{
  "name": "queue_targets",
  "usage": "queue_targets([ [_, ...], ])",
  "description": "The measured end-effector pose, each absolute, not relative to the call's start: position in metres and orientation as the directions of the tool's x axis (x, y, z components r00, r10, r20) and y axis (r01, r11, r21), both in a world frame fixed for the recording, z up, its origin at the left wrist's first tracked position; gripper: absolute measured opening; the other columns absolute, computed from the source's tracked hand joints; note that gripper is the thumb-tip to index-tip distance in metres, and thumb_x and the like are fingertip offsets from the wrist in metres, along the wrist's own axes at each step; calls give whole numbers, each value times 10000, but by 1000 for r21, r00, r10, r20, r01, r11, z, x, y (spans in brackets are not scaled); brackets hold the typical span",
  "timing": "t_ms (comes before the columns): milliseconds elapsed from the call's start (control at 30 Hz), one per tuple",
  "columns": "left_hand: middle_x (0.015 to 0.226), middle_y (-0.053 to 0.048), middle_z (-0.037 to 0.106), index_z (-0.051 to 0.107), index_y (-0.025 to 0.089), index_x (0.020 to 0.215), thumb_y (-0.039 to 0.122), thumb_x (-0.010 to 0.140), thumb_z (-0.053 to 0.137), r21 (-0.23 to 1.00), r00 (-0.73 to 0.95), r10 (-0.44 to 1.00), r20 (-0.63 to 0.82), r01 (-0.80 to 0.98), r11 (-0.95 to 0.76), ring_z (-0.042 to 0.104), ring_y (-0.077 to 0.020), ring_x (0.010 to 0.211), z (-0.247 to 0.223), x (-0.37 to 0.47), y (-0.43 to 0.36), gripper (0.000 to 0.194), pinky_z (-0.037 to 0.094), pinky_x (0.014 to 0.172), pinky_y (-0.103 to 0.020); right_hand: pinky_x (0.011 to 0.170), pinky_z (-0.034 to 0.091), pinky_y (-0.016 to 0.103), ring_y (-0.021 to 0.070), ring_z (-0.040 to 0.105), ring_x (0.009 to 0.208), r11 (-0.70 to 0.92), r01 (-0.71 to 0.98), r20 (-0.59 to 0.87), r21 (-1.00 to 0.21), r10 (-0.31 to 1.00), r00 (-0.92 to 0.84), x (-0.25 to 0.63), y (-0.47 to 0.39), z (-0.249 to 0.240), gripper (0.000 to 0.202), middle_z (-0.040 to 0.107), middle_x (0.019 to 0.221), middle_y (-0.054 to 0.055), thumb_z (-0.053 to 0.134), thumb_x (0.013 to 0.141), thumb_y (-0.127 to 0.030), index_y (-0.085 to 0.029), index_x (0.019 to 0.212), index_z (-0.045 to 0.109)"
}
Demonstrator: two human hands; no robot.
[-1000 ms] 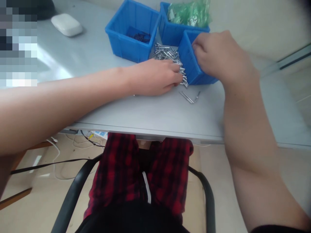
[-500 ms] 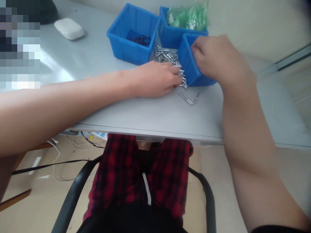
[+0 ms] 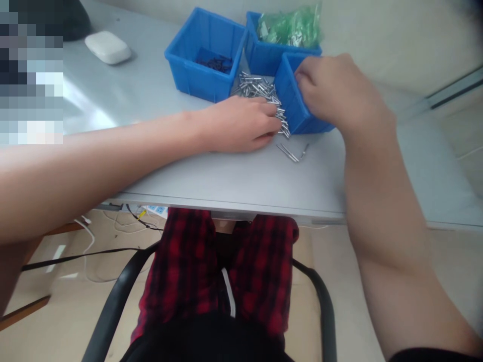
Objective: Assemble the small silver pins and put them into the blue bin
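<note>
The left hand (image 3: 241, 124) lies palm down, curled over slim, shiny metal pins (image 3: 259, 88) heaped on the smooth grey table (image 3: 226, 176) among 3 boxy blue plastic bins (image 3: 199, 83); I cannot tell whether it grips any. The right hand (image 3: 328, 90) bends into the near right bin (image 3: 289, 98), its grip hidden.

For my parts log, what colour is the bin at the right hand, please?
The bin is blue, seen best in the head view.
</note>
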State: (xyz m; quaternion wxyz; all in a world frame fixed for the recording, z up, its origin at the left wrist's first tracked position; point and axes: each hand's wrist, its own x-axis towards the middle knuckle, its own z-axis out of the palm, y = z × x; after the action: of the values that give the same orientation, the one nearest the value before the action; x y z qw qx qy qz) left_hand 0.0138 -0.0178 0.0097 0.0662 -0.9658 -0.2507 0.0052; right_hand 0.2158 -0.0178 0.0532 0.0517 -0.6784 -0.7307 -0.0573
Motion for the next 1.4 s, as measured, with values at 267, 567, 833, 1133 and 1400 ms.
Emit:
queue_targets([
  [267, 1263, -124, 748, 784, 146, 1371, 274, 1245, 493, -38, 890, 452, 68, 455, -890, 668, -269, 1217, -1, 16, -6, 342, 522, 1016, -402, 1050, 595, 498, 335, 764, 1156, 36, 999, 127, 36, 991, -41, 212, -19, 55, 445, 768, 1070, 136, 452, 1147, -107, -313, 784, 299],
  [567, 1214, -107, 699, 774, 113, 1314, 252, 1227, 503, 64, 898, 427, 104, 422, -904, 643, -271, 1230, -5, 12, -1, 317, 554, 1134, -460, 948, 567, 427, 266, 670, 929, 75, 997, 167, 23, 983, -77, 221, -12, 49, 453, 595, 833, 61, 477, 1132, -114, -313, 758, 316],
  [833, 1464, -178, 772, 784, 152, 1432, 338, 1236, 581, 106, 819, 566, 95, 557, -824, 695, -325, 1418, 3, 21, -20, 339, 571, 1224, -475, 1091, 607, 520, 339, 775, 1183, 62, 998, 126, 15, 990, -64, 212, -21, 55, 405, 767, 1037, 151, 434, 1126, -95, -306, 801, 317],
  [1133, 1393, -160, 817, 796, 108, 1390, 163, 1190, 442, 50, 790, 597, 144, 596, -801, 750, -314, 1432, -1, 22, -17, 410, 600, 1239, -436, 1126, 589, 520, 425, 770, 1362, 57, 992, 53, 110, 997, -63, 210, -24, 60, 376, 808, 1431, 285, 387, 1181, -119, -163, 1198, 760],
  [1400, 1208, -115, 829, 806, 156, 1275, 89, 1120, 483, 40, 803, 513, 302, 527, -849, 789, -301, 1319, -23, 18, -3, 364, 635, 1102, -388, 1072, 594, 501, 404, 798, 1261, 60, 994, 74, 87, 995, -67, 214, -19, 55, 364, 841, 1380, 252, 430, 1174, -133, -180, 1193, 791],
])
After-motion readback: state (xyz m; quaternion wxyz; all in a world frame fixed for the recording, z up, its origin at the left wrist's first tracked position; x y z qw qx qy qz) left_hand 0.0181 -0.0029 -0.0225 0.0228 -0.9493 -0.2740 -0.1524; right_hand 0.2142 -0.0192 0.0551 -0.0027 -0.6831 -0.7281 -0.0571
